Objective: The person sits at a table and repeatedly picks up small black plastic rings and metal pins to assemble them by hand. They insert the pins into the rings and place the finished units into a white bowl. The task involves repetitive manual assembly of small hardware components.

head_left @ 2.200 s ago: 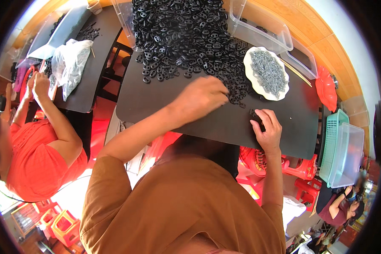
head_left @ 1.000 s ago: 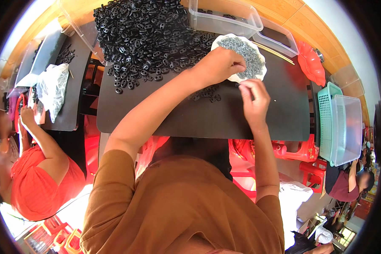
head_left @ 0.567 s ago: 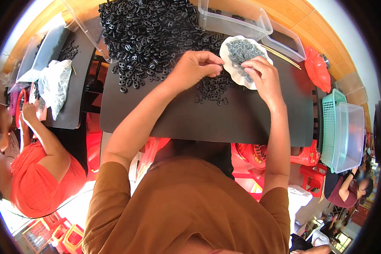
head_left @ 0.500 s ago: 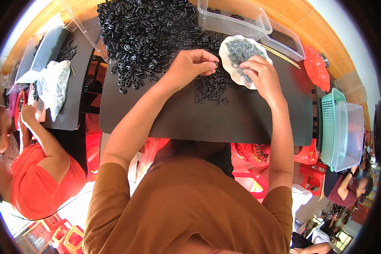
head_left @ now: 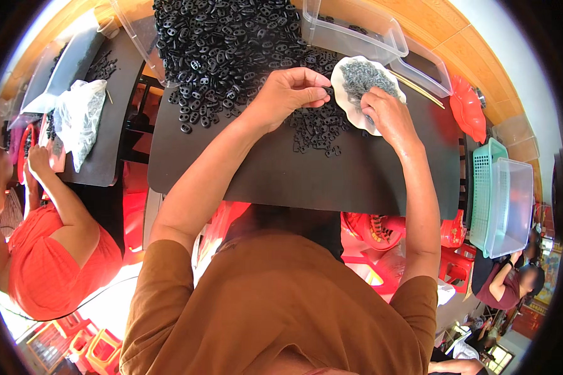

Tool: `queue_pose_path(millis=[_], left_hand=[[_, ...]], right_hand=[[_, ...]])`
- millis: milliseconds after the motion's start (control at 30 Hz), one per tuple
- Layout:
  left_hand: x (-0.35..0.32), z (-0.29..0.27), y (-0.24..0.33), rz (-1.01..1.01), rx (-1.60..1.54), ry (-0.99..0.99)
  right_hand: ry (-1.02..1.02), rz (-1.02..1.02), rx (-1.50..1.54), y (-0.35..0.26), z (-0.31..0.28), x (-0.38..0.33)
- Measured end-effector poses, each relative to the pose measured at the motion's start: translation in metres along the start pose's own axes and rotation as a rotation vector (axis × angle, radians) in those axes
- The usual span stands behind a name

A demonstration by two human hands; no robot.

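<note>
My left hand pinches a small black plastic piece between thumb and fingertips, above the dark table. My right hand has its fingers bent down into a white scalloped dish, among a heap of small greyish metal parts. Whether those fingertips hold one of the parts is hidden. Behind my left hand spreads a large pile of black oval pieces with two holes. Smaller flat black pieces lie in a loose cluster between my hands, close to the dish.
Clear plastic bins stand at the back, with thin sticks beside the dish. A red scalloped dish and green basket are at the right. A person in red works at the left table by a plastic bag.
The right hand's fingers have closed further and reach deeper among the metal parts. My left hand keeps its pinch. The whole view has shifted slightly.
</note>
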State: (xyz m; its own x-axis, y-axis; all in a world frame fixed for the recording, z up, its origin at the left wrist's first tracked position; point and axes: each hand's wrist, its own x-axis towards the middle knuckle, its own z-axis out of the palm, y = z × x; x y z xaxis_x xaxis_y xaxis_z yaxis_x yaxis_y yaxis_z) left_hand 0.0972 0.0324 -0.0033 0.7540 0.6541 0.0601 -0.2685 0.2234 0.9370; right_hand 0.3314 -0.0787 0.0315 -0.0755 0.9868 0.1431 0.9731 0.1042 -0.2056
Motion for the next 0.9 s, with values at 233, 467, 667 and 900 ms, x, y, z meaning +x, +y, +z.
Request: queue_pose_path(millis=[233,467,667,900], left_hand=[[0.000,-0.001,0.002,-0.011,0.058,0.010],[0.000,0.000,0.001,0.064,0.111,-0.006],[0.000,0.001,-0.001,0.082,0.094,-0.021],[0.001,-0.002,-0.005,0.042,0.088,-0.034]], right_hand=[[-0.007,0.031,-0.023,0.001,0.000,-0.001],[0.072,0.021,0.076,-0.001,0.001,-0.001],[0.157,0.026,0.223,0.001,0.004,-0.003],[0.205,0.181,0.437,0.007,0.011,-0.010]])
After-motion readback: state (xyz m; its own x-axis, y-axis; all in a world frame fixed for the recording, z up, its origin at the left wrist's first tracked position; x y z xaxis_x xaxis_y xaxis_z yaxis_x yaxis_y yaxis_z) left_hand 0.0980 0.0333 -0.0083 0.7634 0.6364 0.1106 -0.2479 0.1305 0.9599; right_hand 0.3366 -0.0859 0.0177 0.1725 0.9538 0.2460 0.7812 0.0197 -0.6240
